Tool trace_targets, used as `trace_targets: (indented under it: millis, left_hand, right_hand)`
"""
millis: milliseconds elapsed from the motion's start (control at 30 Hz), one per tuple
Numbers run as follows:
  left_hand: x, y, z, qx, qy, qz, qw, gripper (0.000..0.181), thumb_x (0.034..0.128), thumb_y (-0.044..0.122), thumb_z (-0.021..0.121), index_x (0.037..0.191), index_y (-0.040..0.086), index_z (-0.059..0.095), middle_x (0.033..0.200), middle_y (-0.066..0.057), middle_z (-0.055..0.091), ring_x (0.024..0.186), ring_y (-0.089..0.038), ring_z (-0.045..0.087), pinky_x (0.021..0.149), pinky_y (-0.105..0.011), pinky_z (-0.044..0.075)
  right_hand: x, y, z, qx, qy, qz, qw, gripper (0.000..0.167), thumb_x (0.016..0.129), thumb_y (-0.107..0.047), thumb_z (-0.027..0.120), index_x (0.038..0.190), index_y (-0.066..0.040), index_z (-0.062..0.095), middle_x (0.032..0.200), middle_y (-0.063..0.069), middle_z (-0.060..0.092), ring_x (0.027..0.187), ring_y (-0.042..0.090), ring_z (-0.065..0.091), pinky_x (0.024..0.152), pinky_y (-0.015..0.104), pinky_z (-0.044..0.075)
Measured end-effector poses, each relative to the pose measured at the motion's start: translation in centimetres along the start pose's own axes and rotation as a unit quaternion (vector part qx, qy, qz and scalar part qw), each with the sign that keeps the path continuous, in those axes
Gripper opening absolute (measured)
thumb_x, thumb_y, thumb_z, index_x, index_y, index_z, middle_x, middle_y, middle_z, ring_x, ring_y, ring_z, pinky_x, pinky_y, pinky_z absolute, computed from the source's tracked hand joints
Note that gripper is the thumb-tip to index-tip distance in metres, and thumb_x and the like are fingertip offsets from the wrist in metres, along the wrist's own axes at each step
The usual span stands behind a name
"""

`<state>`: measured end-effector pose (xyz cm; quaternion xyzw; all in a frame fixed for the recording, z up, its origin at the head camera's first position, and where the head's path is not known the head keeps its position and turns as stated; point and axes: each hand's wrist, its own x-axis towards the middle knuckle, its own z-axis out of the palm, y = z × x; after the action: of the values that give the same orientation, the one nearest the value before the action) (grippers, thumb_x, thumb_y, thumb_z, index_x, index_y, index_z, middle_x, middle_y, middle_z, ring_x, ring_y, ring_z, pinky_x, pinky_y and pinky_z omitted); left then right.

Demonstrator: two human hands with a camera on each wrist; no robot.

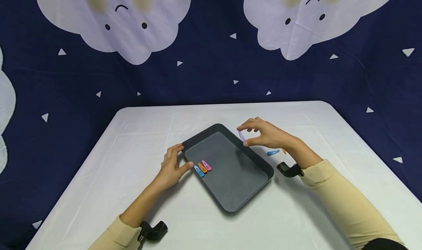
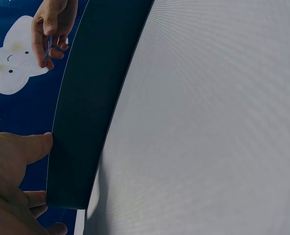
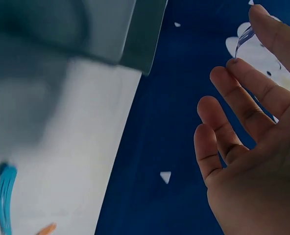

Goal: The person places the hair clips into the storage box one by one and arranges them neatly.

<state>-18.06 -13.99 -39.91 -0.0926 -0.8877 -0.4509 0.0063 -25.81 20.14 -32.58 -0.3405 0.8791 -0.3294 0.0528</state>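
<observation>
A grey rectangular tray (image 1: 227,169) lies turned at an angle on the table. My left hand (image 1: 171,165) touches its left corner, thumb and fingertips spread apart along the rim. Just inside, near the left thumb, a blue hair clip (image 1: 199,171), an orange hair clip (image 1: 202,168) and a pink hair clip (image 1: 206,165) form a neat row. Over the tray's right edge, my right hand (image 1: 263,133) pinches a purple hair clip (image 1: 241,135) between thumb and index finger; the right wrist view also has this purple clip (image 3: 244,37), its other fingers loosely bent.
To the right of the tray, another blue hair clip (image 1: 273,152) lies on the white table (image 1: 158,129). Close by is an orange hair clip (image 1: 284,151), partly hidden by the right wrist. A dark blue cloth (image 1: 204,81) with clouds hangs behind the table.
</observation>
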Motion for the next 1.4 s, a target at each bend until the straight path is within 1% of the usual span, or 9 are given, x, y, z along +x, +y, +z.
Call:
trace_targets:
  millis: [200, 367, 567, 767, 833, 1033, 1067, 1267, 1400]
  left_hand:
    - [0.0, 0.0, 0.0, -0.001, 0.000, 0.003, 1.0000, 0.070, 0.0862, 0.021, 0.067, 0.143, 0.000, 0.032, 0.152, -0.010, 0.023, 0.138, -0.032, 0.022, 0.108, -0.056, 0.015]
    - [0.0, 0.0, 0.1, -0.001, -0.004, 0.002, 1.0000, 0.070, 0.0865, 0.021, 0.066, 0.143, 0.000, 0.031, 0.152, -0.011, 0.022, 0.138, -0.032, 0.020, 0.108, -0.056, 0.014]
    - [0.0, 0.0, 0.1, -0.002, -0.007, 0.001, 1.0000, 0.070, 0.0869, 0.021, 0.066, 0.144, 0.000, 0.030, 0.153, -0.010, 0.021, 0.139, -0.032, 0.020, 0.108, -0.056, 0.014]
    - [0.0, 0.0, 0.1, -0.002, -0.005, 0.001, 1.0000, 0.070, 0.0868, 0.021, 0.066, 0.143, 0.000, 0.031, 0.153, -0.010, 0.022, 0.138, -0.032, 0.021, 0.108, -0.056, 0.015]
    - [0.1, 0.0, 0.1, -0.002, -0.005, 0.000, 1.0000, 0.070, 0.0868, 0.022, 0.066, 0.143, 0.000, 0.031, 0.152, -0.010, 0.022, 0.138, -0.032, 0.021, 0.108, -0.056, 0.015]
    - [0.1, -0.1, 0.1, 0.000, -0.005, -0.001, 1.0000, 0.070, 0.0871, 0.022, 0.066, 0.143, 0.001, 0.030, 0.153, -0.009, 0.022, 0.139, -0.031, 0.020, 0.108, -0.056, 0.014]
    - [0.1, -0.1, 0.1, 0.000, -0.005, -0.001, 1.0000, 0.070, 0.0872, 0.022, 0.066, 0.143, 0.000, 0.030, 0.153, -0.009, 0.022, 0.139, -0.032, 0.020, 0.108, -0.056, 0.014]
    - [0.1, -0.1, 0.1, 0.003, -0.005, -0.002, 1.0000, 0.070, 0.0872, 0.023, 0.066, 0.143, 0.000, 0.031, 0.153, -0.010, 0.022, 0.139, -0.032, 0.020, 0.107, -0.056, 0.015]
    - [0.1, -0.2, 0.1, 0.005, -0.003, 0.000, 1.0000, 0.070, 0.0872, 0.023, 0.066, 0.143, 0.001, 0.031, 0.153, -0.010, 0.022, 0.139, -0.032, 0.020, 0.107, -0.056, 0.015]
  right_hand:
    - [1.5, -1.1, 1.3, 0.009, -0.013, -0.006, 0.9999, 0.051, 0.079, -0.029, 0.076, 0.127, -0.018, 0.059, 0.123, -0.003, 0.058, 0.109, 0.025, 0.048, 0.089, 0.043, 0.041]
    - [2.6, -1.9, 2.6, 0.007, -0.019, -0.033, 0.9992, 0.052, 0.079, -0.027, 0.076, 0.127, -0.016, 0.059, 0.124, 0.000, 0.058, 0.108, 0.024, 0.048, 0.089, 0.041, 0.041]
    - [3.8, -2.3, 4.2, 0.017, -0.025, -0.069, 0.9972, 0.052, 0.078, -0.025, 0.077, 0.126, -0.013, 0.060, 0.121, 0.003, 0.060, 0.107, 0.029, 0.049, 0.090, 0.045, 0.042]
    - [4.6, -2.3, 5.4, 0.012, -0.044, -0.076, 0.9960, 0.052, 0.079, -0.026, 0.076, 0.126, -0.013, 0.060, 0.122, 0.002, 0.060, 0.110, 0.030, 0.049, 0.093, 0.046, 0.042]
    - [4.8, -2.4, 5.8, 0.011, -0.053, -0.078, 0.9955, 0.052, 0.079, -0.026, 0.075, 0.126, -0.011, 0.060, 0.123, 0.003, 0.059, 0.110, 0.031, 0.050, 0.096, 0.047, 0.041]
    - [5.3, -2.7, 6.9, -0.004, -0.078, -0.061, 0.9951, 0.052, 0.081, -0.026, 0.074, 0.127, -0.008, 0.059, 0.127, 0.003, 0.057, 0.109, 0.027, 0.050, 0.096, 0.046, 0.041]
    - [5.4, -2.8, 7.1, -0.007, -0.083, -0.056, 0.9949, 0.052, 0.081, -0.027, 0.074, 0.127, -0.008, 0.059, 0.128, 0.003, 0.056, 0.109, 0.026, 0.050, 0.092, 0.045, 0.043]
    - [5.8, -2.9, 8.2, -0.038, -0.113, -0.038, 0.9922, 0.052, 0.081, -0.029, 0.073, 0.127, -0.011, 0.059, 0.130, 0.003, 0.055, 0.112, 0.025, 0.052, 0.097, 0.044, 0.041]
    - [5.9, -3.0, 8.8, -0.049, -0.130, -0.030, 0.9899, 0.052, 0.081, -0.029, 0.073, 0.128, -0.012, 0.059, 0.129, 0.003, 0.056, 0.115, 0.025, 0.054, 0.112, 0.051, 0.026]
